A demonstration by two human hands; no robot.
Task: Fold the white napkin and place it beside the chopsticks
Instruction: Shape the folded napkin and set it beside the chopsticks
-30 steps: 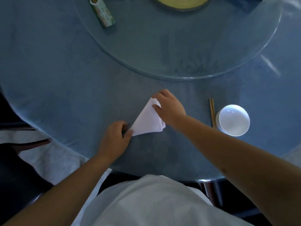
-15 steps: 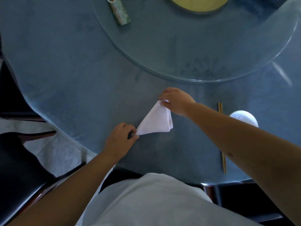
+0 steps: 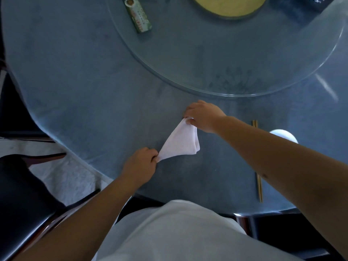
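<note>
Premises consistent with a restaurant or banquet dining room. A large round tabletop (image 3: pixel 79 76) with a blue covering carries a glass turntable (image 3: pixel 216 59) at its centre. A place setting is laid: wooden chopsticks (image 3: pixel 259 182) beside a white bowl (image 3: pixel 282 135), partly hidden. A dark upholstered chair (image 3: pixel 22 194) stands alongside. A private home cannot be excluded.

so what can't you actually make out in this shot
Head view only:
- chopsticks: their middle is hidden behind the right forearm.
- white bowl: mostly covered by the same forearm.
- green packet: print too small to read.
- yellow disc: cut off by the top edge.
- napkin corners: hidden in the left hand and right hand.
</note>
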